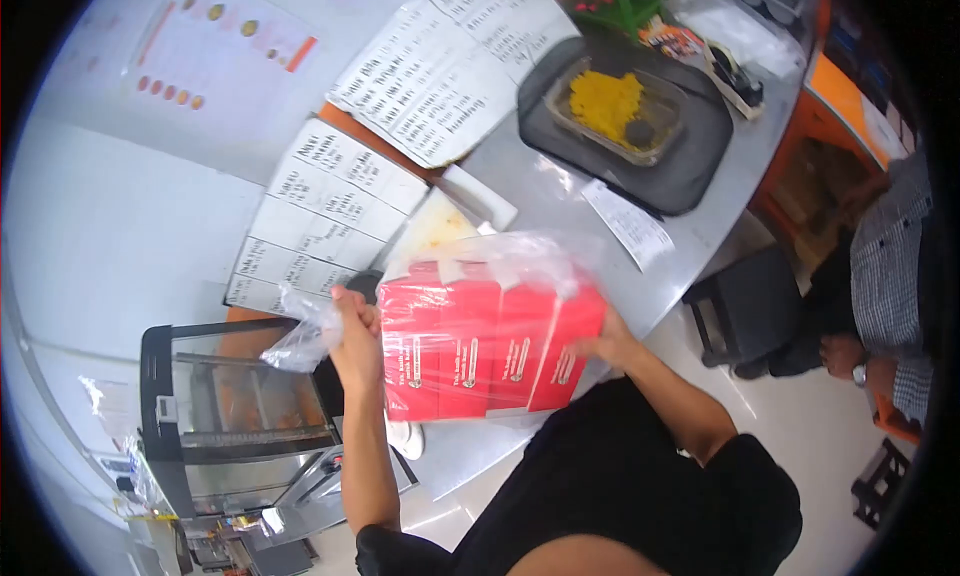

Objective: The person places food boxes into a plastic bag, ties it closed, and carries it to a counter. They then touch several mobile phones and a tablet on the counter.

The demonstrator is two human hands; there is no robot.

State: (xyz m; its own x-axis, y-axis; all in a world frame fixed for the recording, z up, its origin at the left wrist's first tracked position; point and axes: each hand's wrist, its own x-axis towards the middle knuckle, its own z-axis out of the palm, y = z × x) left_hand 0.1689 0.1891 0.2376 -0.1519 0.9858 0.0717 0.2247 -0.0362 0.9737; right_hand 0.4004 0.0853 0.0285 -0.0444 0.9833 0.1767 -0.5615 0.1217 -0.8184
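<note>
Several red boxes [470,351] with white print stand side by side inside a clear plastic bag [520,256], in front of my body. At their left side my left hand [357,331] is closed on a bunched part of the bag, which sticks out to the left. My right hand [608,341] is against the right side of the boxes, its fingers curled round the bagged edge. Behind the boxes lie a white cutting board [432,228] with yellowish bits and a knife [465,201].
A black tray [700,181] holds a clear container of yellow food [605,101]. A paper slip [630,224] lies on the metal table [540,201]. A glass display case [240,406] stands at left; a seated person [890,296] is at right, near a dark chair [745,306].
</note>
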